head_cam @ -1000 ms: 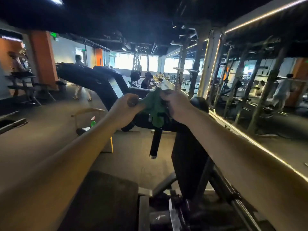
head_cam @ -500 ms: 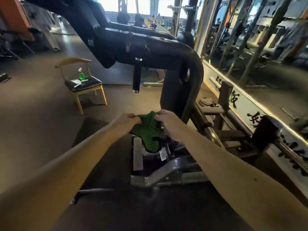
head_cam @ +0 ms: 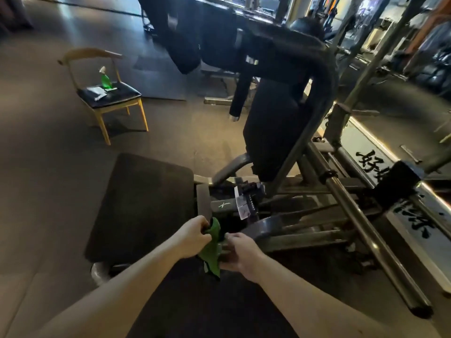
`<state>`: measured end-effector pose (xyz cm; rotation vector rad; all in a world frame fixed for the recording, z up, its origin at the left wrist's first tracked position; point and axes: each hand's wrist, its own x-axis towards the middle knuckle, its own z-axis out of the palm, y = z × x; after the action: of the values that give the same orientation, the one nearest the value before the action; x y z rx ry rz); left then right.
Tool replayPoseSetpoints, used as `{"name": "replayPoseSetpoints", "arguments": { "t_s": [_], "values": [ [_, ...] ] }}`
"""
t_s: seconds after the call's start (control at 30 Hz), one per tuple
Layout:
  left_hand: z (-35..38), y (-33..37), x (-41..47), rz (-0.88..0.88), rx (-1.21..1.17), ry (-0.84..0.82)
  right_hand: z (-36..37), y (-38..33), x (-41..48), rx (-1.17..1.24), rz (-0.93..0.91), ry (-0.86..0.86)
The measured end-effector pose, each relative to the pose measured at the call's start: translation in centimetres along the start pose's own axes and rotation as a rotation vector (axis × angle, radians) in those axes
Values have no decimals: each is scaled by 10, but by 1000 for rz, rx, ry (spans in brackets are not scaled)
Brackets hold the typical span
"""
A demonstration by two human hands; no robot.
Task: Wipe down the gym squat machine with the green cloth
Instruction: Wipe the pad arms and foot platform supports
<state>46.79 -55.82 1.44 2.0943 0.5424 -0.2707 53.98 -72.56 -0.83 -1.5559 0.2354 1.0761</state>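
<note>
Head view: looking down past two bare forearms at the base of the squat machine (head_cam: 280, 132); it's all pretty dim and a bit blurry.
Cloth: the green cloth (head_cam: 211, 250) is bunched up between both hands, low in front of the machine's grey base frame, with its tail hanging just below them. Can't tell if it touches the frame.
Left: the left hand (head_cam: 192, 236) pinches the cloth's top edge, fingers (head_cam: 203, 224) curled round it.
Right: the right hand (head_cam: 241, 254) grips the other side, fingers (head_cam: 230, 237) tucked into the fabric.
Platform: a dark foot platform (head_cam: 141, 203) sits just left of the hands.
Frame: a black padded arm curves over the top, and a steel bar (head_cam: 353, 211) runs down the right side.
Chair: a wooden chair (head_cam: 122, 97) stands well apart at upper left, with a green spray bottle (head_cam: 105, 79) and white papers (head_cam: 96, 91) on its black seat.
Wall: a mirrored wall (head_cam: 390, 106) on the right has black brush characters along the bottom.
</note>
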Motion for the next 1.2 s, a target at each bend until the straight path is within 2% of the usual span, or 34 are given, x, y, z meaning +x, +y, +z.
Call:
{"name": "replayPoseSetpoints", "arguments": {
  "t_s": [0.1,0.27,0.4,0.63,0.73,0.9,1.2],
  "values": [
    [-18,-45,18,2,-17,-56,42,20,35,307,146,-80],
    [-40,-99,51,28,-56,-164,91,34,78,292,283,-86],
    [-50,-129,82,45,-89,-268,112,28,117,436,250,14],
    [-58,-181,156,2,-169,-143,119,15,206,367,245,145],
    [-47,-217,213,-17,-177,-90,108,18,262,356,205,178],
    [-23,-272,321,32,-251,-152,98,22,366,351,146,289],
    [22,-318,473,110,-371,-143,59,24,514,403,35,448]
  ]
}}
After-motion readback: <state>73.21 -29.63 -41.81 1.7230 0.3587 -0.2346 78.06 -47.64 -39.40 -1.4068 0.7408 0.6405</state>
